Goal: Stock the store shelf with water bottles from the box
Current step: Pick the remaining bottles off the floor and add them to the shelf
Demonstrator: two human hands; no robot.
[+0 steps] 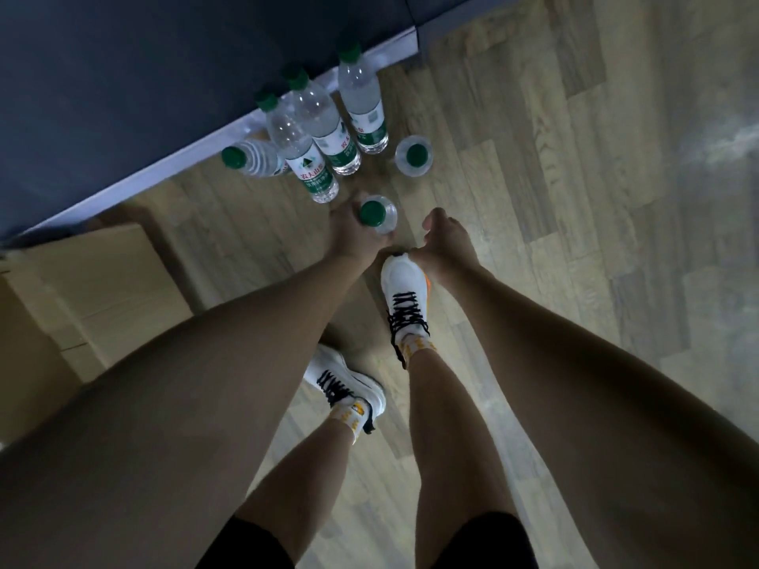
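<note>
A: Where's the bottle?
B: Upright on the wood floor (534, 158), gripped by the left hand (353, 236), bottle (380, 217) near five others.
A: The right hand (445, 240)?
B: Loosely curled, holding nothing.

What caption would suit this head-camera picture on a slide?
Left hand grips a green-capped water bottle on the wooden floor, five more bottles standing nearby.

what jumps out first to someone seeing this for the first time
A cluster of clear plastic water bottles with green caps stands on the pale wood-plank floor against a dark blue cabinet base. Nearer the person, the left hand grips one more green-capped bottle from the side, while the right hand hangs empty, fingers curled, over a white sneaker with black laces.
</note>
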